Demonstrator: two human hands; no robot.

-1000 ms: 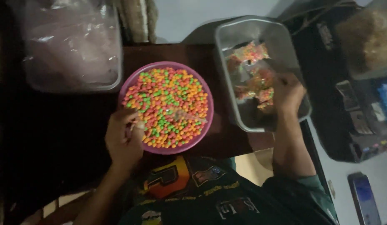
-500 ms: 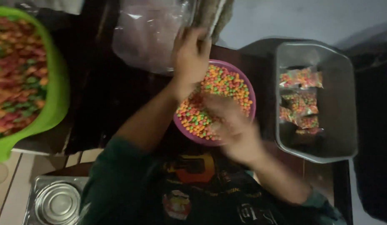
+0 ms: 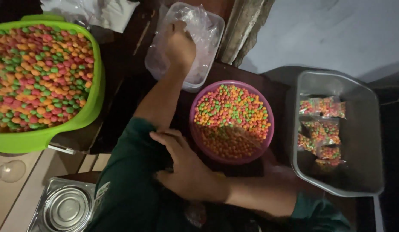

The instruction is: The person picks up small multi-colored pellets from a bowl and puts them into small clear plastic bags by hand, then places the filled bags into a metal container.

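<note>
surface: dark wooden table | floor: pale grey smooth floor upper right | upright weathered wooden post | light: dim

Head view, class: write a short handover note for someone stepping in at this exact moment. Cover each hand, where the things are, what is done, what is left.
Left hand: reaching into the clear plastic tub of empty clear bags; its grip is hidden.
Right hand: empty, fingers spread, resting against the green sleeve near the body.
Purple bowl: centre, holds loose coloured candy balls.
Green tub: far left, heaped with the same candy.
Grey tray: right, holds a few filled candy packets.
Done: a few packets filled and laid in the tray.
Left: plenty of loose candy in both the bowl and the tub.
</note>
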